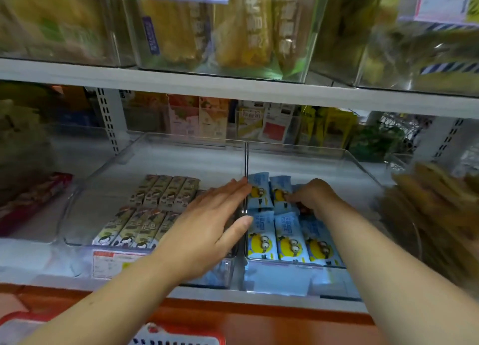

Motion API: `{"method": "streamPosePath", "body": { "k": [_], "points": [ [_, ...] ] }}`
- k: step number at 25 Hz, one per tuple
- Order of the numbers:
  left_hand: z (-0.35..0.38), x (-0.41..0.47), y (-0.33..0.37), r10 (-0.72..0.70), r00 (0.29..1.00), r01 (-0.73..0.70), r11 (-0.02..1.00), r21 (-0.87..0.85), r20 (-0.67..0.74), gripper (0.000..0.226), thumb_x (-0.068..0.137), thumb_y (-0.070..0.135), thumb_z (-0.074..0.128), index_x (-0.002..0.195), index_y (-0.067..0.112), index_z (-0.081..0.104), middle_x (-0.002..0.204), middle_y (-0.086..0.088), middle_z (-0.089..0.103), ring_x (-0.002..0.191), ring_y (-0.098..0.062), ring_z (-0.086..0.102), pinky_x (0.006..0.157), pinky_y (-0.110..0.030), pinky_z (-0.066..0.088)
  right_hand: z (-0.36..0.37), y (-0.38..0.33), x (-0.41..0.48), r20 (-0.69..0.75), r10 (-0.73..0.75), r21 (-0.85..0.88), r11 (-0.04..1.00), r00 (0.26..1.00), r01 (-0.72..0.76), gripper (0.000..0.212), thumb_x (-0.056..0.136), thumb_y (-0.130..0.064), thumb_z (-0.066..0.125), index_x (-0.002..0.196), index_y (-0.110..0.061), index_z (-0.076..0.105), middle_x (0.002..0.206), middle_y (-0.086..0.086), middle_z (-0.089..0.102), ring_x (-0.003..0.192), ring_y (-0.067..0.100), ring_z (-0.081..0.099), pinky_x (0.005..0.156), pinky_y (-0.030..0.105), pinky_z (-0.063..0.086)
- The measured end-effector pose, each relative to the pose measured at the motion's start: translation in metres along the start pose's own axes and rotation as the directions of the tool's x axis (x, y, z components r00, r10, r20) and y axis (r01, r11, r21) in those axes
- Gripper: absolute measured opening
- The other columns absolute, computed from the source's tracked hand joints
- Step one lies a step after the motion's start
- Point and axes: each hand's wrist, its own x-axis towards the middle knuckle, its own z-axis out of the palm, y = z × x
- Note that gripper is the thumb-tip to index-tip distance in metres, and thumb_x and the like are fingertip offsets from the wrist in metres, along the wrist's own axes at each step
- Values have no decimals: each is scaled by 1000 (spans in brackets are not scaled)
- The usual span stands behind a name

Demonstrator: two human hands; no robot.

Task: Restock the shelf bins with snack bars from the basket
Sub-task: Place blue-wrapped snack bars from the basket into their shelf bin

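Two clear shelf bins stand side by side on the middle shelf. The left bin [108, 168] holds two rows of green-and-white snack bars [153, 209]. The right bin [344, 160] holds blue snack bars with a yellow cartoon figure [290, 241], also in two rows. My left hand [207, 228] lies flat with straight fingers over the right end of the left bin, its fingertips at the wall between the bins. My right hand [311, 196] reaches into the right bin, fingers curled down onto a blue bar in the back row. The red-rimmed basket [181, 338] shows at the bottom edge.
A white shelf board [233, 90] runs just above the bins, with clear bins of yellow packets on it. Boxed goods [207, 116] stand behind the bins. Red packets [33, 199] lie to the left, brown packets [435, 209] to the right. An orange ledge [259, 318] runs below.
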Motion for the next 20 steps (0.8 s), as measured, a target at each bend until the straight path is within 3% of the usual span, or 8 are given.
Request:
{"method": "streamPosePath", "body": {
  "k": [6,8,11,13,14,16,18,20],
  "points": [
    [-15,-5,17,-43,997,38,996,-76,-61,60,95,60,24,150,38,22,156,21,19,142,5,12,117,-23,17,-13,-2,-28,-179,-208,-155,971,962,182,32,89,-32,65,109,-8,68,118,11,67,103,24,62,81,29,46],
    [-28,-26,22,-15,989,1,996,-90,-149,53,98,55,31,147,35,32,149,21,32,138,7,22,112,-15,19,-16,-10,-63,-320,-382,-74,923,867,379,30,93,-32,59,120,-21,62,111,3,67,91,16,59,72,23,39],
    [-38,-87,18,24,980,-43,995,-91,-199,43,97,46,40,138,33,45,134,24,45,128,10,35,107,-8,21,-7,-11,-139,-421,-669,120,628,612,769,20,95,-31,52,114,-34,57,79,-6,62,70,11,57,57,19,42],
    [-32,-143,6,-70,991,55,990,-130,-112,39,96,41,44,133,30,51,129,20,52,123,6,42,105,-13,29,23,11,-193,-276,-816,101,501,508,860,21,96,-34,48,116,-34,54,77,-8,56,66,9,54,57,15,41],
    [-25,-170,-2,-150,988,145,977,-155,-19,38,95,38,48,131,28,54,130,16,54,123,2,45,105,-17,32,45,26,-215,-134,-845,100,508,518,855,21,96,-34,47,116,-35,53,79,-11,55,67,8,54,59,13,40],
    [-3,-221,-18,-321,922,357,921,-157,215,39,96,30,52,135,24,52,137,9,51,127,-7,45,107,-19,31,101,57,-246,208,-744,98,662,635,743,20,96,-29,50,114,-38,53,84,-13,57,73,6,57,66,15,45],
    [17,-262,-31,-473,783,554,825,-107,404,42,98,30,49,140,24,45,143,5,46,129,-11,45,106,-21,31,160,84,-261,470,-414,28,890,780,456,23,98,-19,50,118,-31,54,88,-6,59,81,14,60,79,31,52],
    [31,-290,-38,-547,679,678,723,-132,489,44,100,31,48,143,25,42,143,1,46,123,-14,50,104,-28,38,208,109,-261,553,-50,-81,990,831,114,26,99,-17,48,125,-16,53,87,3,59,81,18,58,80,39,51]
  ]
}}
